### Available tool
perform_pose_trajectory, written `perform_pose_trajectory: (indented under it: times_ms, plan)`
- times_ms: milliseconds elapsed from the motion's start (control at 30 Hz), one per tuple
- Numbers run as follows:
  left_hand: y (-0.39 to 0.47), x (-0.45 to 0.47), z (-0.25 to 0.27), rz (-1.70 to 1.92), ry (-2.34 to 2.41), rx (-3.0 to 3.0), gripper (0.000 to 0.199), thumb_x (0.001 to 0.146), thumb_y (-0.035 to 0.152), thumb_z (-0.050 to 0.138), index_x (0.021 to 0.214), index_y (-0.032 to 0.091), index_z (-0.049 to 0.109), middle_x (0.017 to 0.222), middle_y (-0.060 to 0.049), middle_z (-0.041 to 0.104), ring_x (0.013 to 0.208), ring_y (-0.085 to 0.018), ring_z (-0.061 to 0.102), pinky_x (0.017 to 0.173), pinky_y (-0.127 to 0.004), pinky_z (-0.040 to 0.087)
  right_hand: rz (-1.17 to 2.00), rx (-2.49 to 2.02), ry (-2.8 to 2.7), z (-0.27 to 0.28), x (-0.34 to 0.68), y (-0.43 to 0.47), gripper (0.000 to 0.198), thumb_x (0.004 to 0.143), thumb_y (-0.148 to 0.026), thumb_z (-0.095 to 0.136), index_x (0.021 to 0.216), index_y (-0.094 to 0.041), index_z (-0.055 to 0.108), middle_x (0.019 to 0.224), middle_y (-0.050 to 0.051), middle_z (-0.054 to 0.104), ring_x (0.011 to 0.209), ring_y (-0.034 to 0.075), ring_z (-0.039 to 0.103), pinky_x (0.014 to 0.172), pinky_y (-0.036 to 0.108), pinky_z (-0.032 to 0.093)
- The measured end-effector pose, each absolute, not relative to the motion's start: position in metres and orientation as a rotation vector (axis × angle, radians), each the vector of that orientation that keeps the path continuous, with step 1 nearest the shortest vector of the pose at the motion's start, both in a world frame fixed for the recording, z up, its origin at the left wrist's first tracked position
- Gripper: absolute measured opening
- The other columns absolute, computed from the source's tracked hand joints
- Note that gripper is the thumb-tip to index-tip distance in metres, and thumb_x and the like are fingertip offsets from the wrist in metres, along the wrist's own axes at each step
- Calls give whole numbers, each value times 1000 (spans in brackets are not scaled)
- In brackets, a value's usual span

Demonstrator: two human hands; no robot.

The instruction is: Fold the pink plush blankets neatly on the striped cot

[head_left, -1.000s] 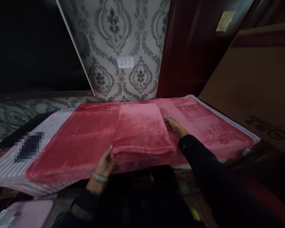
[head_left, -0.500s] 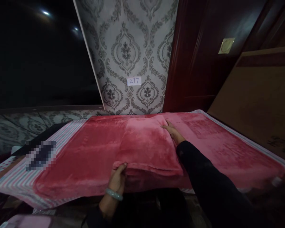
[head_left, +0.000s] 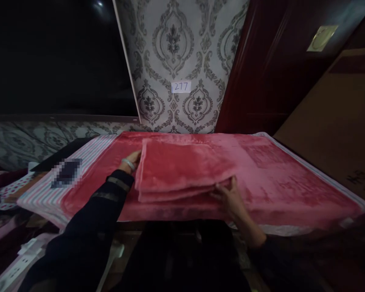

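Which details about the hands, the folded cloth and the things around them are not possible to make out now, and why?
All in the head view:
Left hand: fingertips, hidden behind the folded cloth.
Right hand: exact finger placement, blurred.
Dark item on the striped border: its identity, covered by pixelation.
Cardboard box: printing too dim and blurred.
Black screen: full extent, cut off by picture edges.

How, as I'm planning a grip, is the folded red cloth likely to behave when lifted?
The folded red cloth is probably floppy: its soft-looking layers part along the front edge, near the right hand. It likely won't slide easily over the pinkish-red cover, as both look plush. Being broad and flat, it seems unlikely to roll.
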State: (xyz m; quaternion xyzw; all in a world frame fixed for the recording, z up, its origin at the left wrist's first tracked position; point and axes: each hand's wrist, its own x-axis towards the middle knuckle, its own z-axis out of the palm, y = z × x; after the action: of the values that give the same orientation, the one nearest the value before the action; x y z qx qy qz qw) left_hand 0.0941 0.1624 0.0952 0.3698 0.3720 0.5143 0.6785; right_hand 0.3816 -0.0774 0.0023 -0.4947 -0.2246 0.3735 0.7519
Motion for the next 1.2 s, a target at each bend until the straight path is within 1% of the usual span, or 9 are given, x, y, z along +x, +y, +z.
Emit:
perform_pose_trajectory:
  times_ms: [133, 267, 400, 533, 667, 767, 900, 1067, 1200]
  plan:
    - [141, 76, 53, 954, 940, 751, 35, 74, 31, 79, 104, 14, 74, 86, -11, 78, 87, -30, 76, 83, -43, 63, 912, -1184, -327, -31, 403, -109, 81, 61, -26, 80, 133, -38, 45, 82, -7, 59, 67, 16, 65, 73, 42, 66]
    - [122, 58, 34, 851, 897, 745, 39, 81, 43, 72, 108, 14, 74, 95, -15, 78, 95, -31, 75, 88, -44, 62, 918, -1338, -316, -14, 447, -102, 61, 71, -30, 71, 127, -35, 51, 86, -2, 64, 75, 20, 67, 76, 43, 64]
    - [107, 53, 23, 896, 908, 816, 51, 67, 32, 87, 115, 20, 72, 101, -12, 78, 98, -31, 75, 87, -42, 63, 1053, -1386, -467, 3, 454, -76, 33, 81, -43, 62, 110, -27, 62, 87, 4, 70, 90, 25, 69, 78, 41, 62]
    - [109, 56, 24, 979, 1000, 968, 65, 51, 13, 92, 112, 23, 71, 96, -8, 78, 94, -30, 75, 81, -39, 63, 1002, -1364, -661, 9, 447, -51, 40, 77, -45, 70, 110, -22, 67, 95, 5, 74, 98, 26, 68, 87, 39, 57]
    - [121, 55, 44, 1039, 1054, 1117, 65, 50, 11, 89, 110, 21, 70, 95, -5, 77, 91, -25, 74, 80, -32, 61, 821, -1388, -716, 15, 448, -44, 56, 67, -35, 79, 120, -23, 66, 97, 3, 73, 98, 24, 67, 88, 35, 55]
    - [122, 47, 51, 1016, 1062, 1153, 60, 53, 16, 90, 110, 21, 71, 94, -5, 77, 87, -25, 73, 78, -32, 61, 717, -1393, -765, 8, 444, -58, 59, 64, -37, 79, 121, -26, 67, 102, 2, 71, 100, 23, 65, 86, 33, 54]
    - [110, 29, 32, 841, 1189, 1030, 50, 53, 29, 94, 98, 17, 74, 83, -10, 77, 77, -28, 73, 71, -37, 60, 902, -1434, -733, -10, 435, -87, 56, 60, -42, 81, 112, -26, 70, 99, 3, 72, 91, 24, 64, 75, 33, 54]
    - [79, 5, 11, 1169, 1154, 1133, 53, 51, 41, 94, 97, 20, 76, 89, -5, 77, 84, -19, 71, 75, -25, 57, 732, -1584, -765, -14, 440, -107, 62, 67, -52, 77, 121, -23, 69, 83, 1, 67, 72, 17, 59, 59, 27, 49]
    - [51, -6, 9, 1201, 1249, 1266, 55, 59, 54, 88, 98, 18, 76, 61, 1, 66, 56, -14, 60, 51, -22, 46, 693, -1694, -899, -13, 444, -112, 67, 73, -60, 72, 129, -23, 67, 72, -1, 62, 59, 15, 54, 51, 26, 46]
